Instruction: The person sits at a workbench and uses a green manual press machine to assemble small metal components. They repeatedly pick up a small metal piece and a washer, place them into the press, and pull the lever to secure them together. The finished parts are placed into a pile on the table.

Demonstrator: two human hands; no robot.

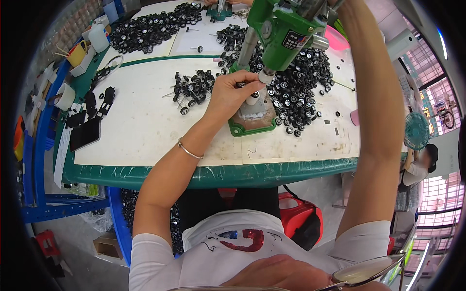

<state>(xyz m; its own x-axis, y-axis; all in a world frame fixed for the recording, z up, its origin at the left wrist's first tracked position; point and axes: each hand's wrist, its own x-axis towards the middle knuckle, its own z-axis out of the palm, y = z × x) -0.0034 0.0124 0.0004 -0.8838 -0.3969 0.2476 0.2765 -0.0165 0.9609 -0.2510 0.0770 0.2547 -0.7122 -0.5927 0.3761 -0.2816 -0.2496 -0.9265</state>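
Under the ram of a green hand press (285,36), my left hand (232,94) is closed in a pinch. A small black toy wheel (256,94) with a silver hub shows beneath its fingertips, above the white post of the press base (252,127). The fingers partly hide the wheel, and whether an axle is in it I cannot make out. My right arm (381,111) stretches up past the right side of the press; its hand is beyond the top edge. Left of my hand lies a heap of wheels on thin metal axles (194,88).
Loose black wheels (301,92) are piled right of the press, and another heap (150,31) lies far left. A phone (85,134) and black plastic chassis parts (106,101) lie at the left. Another person's hands (238,2) work at the far edge. A blue bin (119,218) stands below the table.
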